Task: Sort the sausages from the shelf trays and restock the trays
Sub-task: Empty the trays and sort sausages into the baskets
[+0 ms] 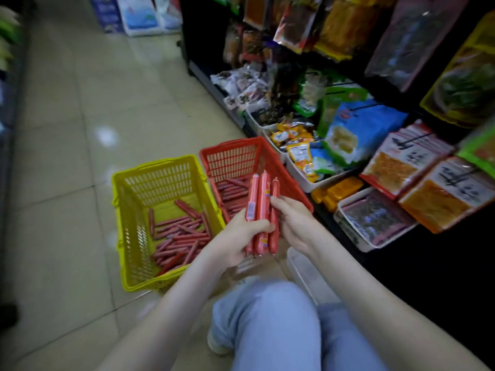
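A bundle of three red sausages (262,202) stands upright between my hands, over the near edge of the red basket (242,152). My left hand (238,241) grips the bundle around its lower half. My right hand (292,223) touches its right side, fingers on the rightmost sausage. The red basket holds several red sausages on its floor. To its left, the yellow basket (139,194) holds a pile of thinner red sausages (182,236). A clear tray (305,274) lies on the floor by my right forearm.
The shelf on the right carries white trays of snack packets (300,153), a tray of dark packs (375,220) and hanging bags (409,162). My knees in blue jeans (270,322) are below the hands. Tiled aisle floor (67,156) stretches left and ahead.
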A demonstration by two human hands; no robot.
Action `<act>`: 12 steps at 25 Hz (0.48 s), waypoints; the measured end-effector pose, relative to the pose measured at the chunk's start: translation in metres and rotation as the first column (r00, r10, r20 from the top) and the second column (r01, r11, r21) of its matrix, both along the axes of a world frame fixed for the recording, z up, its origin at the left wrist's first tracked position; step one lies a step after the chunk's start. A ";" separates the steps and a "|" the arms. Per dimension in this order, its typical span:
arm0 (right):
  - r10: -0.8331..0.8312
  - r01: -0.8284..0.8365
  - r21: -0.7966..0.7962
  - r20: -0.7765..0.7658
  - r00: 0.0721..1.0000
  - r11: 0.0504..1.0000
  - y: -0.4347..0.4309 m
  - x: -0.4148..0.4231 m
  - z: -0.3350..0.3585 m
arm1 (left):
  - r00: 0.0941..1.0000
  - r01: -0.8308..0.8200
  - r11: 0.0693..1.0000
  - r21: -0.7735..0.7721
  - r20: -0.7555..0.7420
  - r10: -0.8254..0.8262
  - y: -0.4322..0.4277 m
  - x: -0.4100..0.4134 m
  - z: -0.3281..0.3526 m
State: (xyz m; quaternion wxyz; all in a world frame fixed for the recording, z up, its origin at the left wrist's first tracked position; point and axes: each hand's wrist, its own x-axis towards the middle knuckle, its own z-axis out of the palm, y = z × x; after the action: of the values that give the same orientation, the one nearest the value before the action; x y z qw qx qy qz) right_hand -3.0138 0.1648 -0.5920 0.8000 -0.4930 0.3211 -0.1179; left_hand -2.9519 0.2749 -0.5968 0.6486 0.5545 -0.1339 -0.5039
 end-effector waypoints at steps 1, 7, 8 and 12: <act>0.027 -0.031 -0.053 -0.073 0.997 0.998 -0.003 0.010 -0.012 | 1.000 -0.018 0.999 0.026 -0.008 0.018 -0.001 0.008 -0.011; 0.083 -0.120 -0.154 -0.224 0.971 0.981 -0.016 0.083 -0.087 | 0.958 -0.195 0.974 0.114 -0.191 0.215 0.016 0.066 -0.068; 0.123 -0.180 -0.220 -0.249 0.961 0.959 -0.017 0.096 -0.100 | 0.928 -0.269 0.952 0.145 -0.225 0.297 0.026 0.079 -0.079; 0.416 -0.562 -0.492 -0.381 0.826 0.665 0.004 0.149 -0.144 | 0.753 -0.564 0.789 0.244 -0.239 0.613 0.076 0.129 -0.114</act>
State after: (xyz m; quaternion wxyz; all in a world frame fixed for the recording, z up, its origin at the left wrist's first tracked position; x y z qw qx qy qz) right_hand -2.8653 0.1691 -0.7360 0.5660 -0.7926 0.2158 0.0695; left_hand -2.8231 0.3507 -0.7103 0.7413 0.5324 0.1898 -0.3619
